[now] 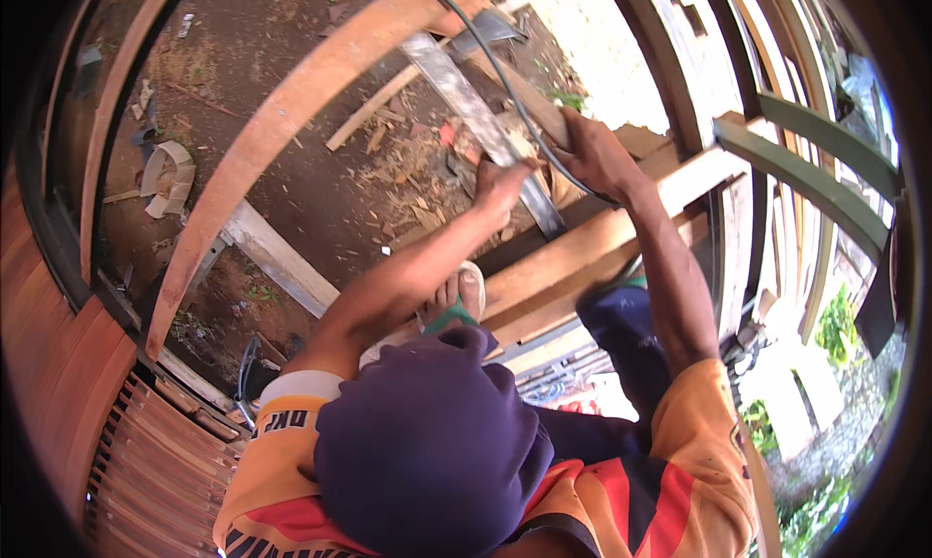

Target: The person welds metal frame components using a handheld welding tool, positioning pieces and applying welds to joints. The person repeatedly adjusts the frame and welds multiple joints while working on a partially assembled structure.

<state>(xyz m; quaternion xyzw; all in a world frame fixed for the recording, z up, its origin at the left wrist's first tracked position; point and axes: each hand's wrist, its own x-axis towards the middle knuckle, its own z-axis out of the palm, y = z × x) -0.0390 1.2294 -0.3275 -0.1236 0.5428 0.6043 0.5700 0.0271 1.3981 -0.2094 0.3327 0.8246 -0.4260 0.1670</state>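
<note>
My left hand [502, 186] is closed around a narrow grey, weathered batten [454, 87], which slants down to a pale wooden beam [582, 257]. Just to the right, my right hand [594, 152] has its fingers closed over the lower end of a brown wooden strip [534, 101]. Its palm side is hidden. Between the hands a dark cable [500, 67] curves down from the top and passes by my right wrist. A rounded shape in dark cloth [427, 441], apparently my bent knee, fills the lower middle. My sandalled foot [464, 294] shows beyond it.
A long wooden rail [291, 121] crosses the left side. Wood shavings and offcuts [422, 184] litter the dirt below. Slatted reddish boards [165, 451] lie at lower left; upright timbers [670, 53] and green bars [806, 174] stand on the right.
</note>
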